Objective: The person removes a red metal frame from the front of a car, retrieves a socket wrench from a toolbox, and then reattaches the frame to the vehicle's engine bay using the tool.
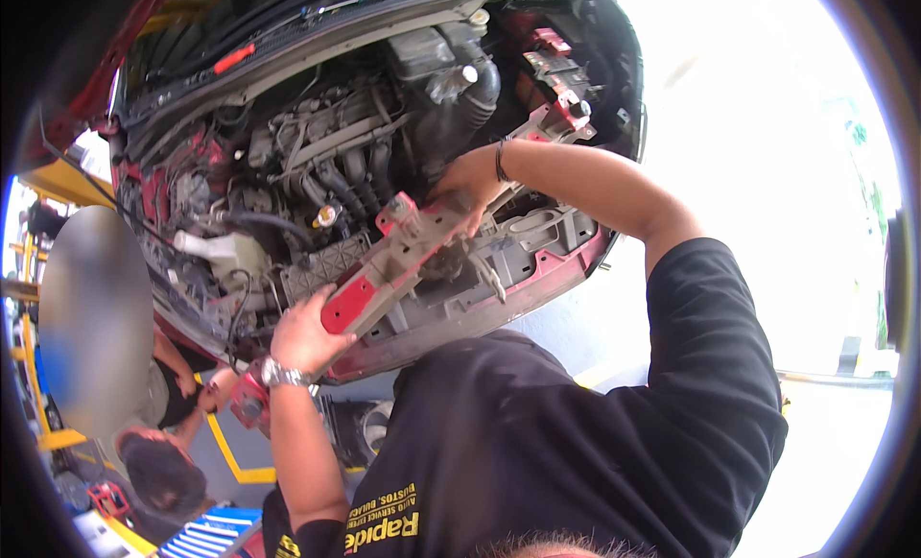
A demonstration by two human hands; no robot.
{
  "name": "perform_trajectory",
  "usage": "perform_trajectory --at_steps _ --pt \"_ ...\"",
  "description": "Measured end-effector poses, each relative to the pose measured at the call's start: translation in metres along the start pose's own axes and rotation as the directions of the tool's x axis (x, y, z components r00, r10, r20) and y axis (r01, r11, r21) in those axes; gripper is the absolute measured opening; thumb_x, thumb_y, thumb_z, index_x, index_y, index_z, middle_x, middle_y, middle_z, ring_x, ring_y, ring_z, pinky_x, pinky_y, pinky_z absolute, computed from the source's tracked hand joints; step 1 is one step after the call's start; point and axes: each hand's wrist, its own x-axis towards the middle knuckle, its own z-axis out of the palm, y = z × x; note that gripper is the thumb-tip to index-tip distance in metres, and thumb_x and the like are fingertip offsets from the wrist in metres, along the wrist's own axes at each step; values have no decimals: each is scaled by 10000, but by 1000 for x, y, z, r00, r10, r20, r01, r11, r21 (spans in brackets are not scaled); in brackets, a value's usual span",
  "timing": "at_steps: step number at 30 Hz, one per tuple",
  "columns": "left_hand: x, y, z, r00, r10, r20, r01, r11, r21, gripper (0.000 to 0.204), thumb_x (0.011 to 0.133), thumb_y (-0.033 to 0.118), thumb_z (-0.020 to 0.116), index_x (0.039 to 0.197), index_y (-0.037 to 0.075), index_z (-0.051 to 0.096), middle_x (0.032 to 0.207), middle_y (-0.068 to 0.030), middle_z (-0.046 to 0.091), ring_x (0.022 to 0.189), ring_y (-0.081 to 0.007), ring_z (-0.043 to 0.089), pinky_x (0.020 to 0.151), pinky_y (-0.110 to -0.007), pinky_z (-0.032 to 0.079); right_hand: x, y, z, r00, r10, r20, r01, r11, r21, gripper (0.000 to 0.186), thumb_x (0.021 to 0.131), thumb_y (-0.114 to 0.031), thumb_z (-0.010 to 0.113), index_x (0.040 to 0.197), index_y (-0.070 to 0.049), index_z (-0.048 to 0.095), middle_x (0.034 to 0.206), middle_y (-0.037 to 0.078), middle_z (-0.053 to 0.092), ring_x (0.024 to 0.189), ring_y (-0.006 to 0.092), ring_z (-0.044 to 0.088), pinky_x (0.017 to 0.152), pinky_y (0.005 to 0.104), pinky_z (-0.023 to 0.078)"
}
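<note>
One red-grey crossbar (389,267), frame centre; one left hand (309,335) grasping lower-left end, one right hand (472,181) gripping near middle.

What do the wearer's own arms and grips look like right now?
The left grip is ungloved, with a silver-coloured metal-banded watch at the wrist. The right grip is ungloved too, with a thin dark band at the wrist. Both forearms are bare below short black sleeves.

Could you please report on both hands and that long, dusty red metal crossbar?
Left bare hand holding crossbar at one end; right bare hand farther along. Crossbar slanted in view. Dark metal engine close behind.
</note>
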Motion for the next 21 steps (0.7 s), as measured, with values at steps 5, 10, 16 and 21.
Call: perform_trajectory --at_steps 5,10,16,21 --pt "-29 15 12 983 -42 -178 77 978 192 893 624 261 889 1434 181 520 1325 -201 574 1185 -403 586 998 -485 494 -51 -53 -6 943 113 -312 -195 950 -245 958 589 -292 852 1481 -230 507 1320 174 571 1223 367 571 1054 462 442" --pt "-44 40 16 925 -29 -379 134 958 254 891 636 229 882 1445 250 510 1387 -184 483 1273 -435 484 1027 -547 459 -97 -94 -9 809 61 -585 -358 840 -407 1036 537 -438 899 1479 -293 494 1305 141 571 1208 323 595 1132 547 352" --pt "-54 101 27 865 0 -502 176 937 303 990 594 193 896 1480 252 457 1365 -175 476 1278 -422 469 1034 -552 444 -168 -93 -7 748 -45 -663 -351 821 -451 1048 458 -327 875 1442 -248 523 1287 131 570 1225 345 557 1153 532 360" --pt "-55 175 72 827 -82 -556 252 938 236 1022 587 185 883 1501 211 429 1356 -190 480 1270 -421 474 1021 -560 432 -209 -52 -5 800 -146 -582 -250 800 -545 1070 470 -471 911 1441 -280 506 1260 143 575 1229 370 573 1126 520 375"
